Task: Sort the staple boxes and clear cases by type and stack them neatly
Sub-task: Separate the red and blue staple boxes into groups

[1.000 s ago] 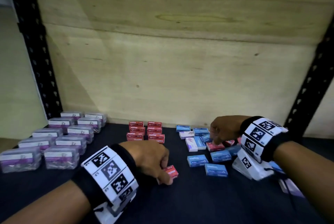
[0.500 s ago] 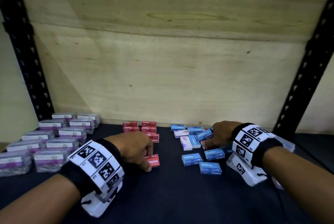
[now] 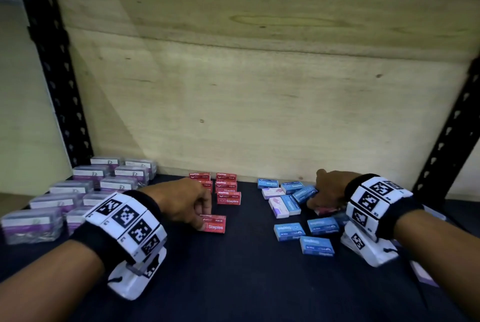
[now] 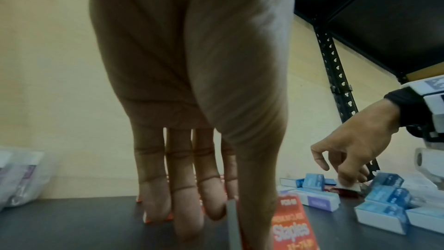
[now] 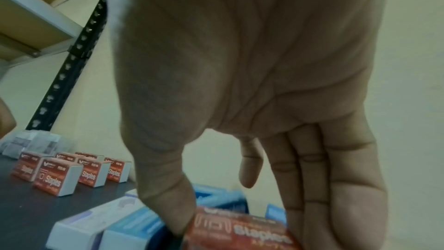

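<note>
L hand [image 3: 181, 202] pinches a red box [image 3: 214, 223] marked "Staples", thumb one side, fingers the other, on the dark shelf [image 3: 233, 282] just in front of the red stack [image 3: 226, 191]. R hand [image 3: 328, 186] pinches another red "Staples" box [image 5: 242, 229] in the blue box pile [image 3: 306, 220], right of the red stack. Clear cases [image 3: 65, 202] w/ purple-white labels sit left of it; label text unreadable.
</note>
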A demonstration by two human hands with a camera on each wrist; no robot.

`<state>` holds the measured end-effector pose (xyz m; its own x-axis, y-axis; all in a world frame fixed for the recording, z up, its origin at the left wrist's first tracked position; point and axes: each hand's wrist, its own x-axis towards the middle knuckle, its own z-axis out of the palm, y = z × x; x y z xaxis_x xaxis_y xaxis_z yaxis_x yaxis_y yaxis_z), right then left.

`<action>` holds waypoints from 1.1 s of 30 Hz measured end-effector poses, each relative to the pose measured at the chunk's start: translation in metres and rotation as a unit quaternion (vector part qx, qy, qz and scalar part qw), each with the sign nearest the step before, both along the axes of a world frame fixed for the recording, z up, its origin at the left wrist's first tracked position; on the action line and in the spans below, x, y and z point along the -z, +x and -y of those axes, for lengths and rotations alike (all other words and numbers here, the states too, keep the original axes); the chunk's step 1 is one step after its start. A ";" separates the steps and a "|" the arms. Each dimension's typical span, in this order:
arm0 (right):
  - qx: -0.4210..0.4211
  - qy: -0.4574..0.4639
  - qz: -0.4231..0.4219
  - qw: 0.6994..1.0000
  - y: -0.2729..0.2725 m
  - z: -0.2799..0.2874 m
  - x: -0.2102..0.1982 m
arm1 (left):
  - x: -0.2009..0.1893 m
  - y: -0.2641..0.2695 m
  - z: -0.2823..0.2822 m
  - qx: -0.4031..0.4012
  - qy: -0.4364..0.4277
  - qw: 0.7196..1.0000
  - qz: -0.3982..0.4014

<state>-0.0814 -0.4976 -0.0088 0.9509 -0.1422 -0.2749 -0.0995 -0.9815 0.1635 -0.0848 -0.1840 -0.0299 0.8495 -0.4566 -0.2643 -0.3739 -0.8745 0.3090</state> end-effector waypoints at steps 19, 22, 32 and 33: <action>-0.251 0.150 -0.010 0.956 -0.014 -0.106 -0.001 | -0.002 0.002 -0.037 -0.054 0.064 0.995 0.052; -0.269 0.140 0.000 0.953 -0.010 -0.114 0.010 | -0.001 0.002 -0.036 -0.053 0.079 0.994 0.054; -0.292 0.111 0.016 0.950 0.000 -0.125 0.018 | -0.004 0.002 -0.027 -0.039 0.122 0.989 0.080; -0.291 0.111 0.017 0.950 0.000 -0.125 0.019 | -0.004 0.002 -0.027 -0.042 0.124 0.988 0.082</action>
<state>-0.0811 -0.3722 -0.0276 0.8590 0.4691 -0.2051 0.4700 -0.8814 -0.0473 -0.0830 -0.1571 -0.0262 0.9222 -0.3219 -0.2142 -0.3248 -0.9455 0.0228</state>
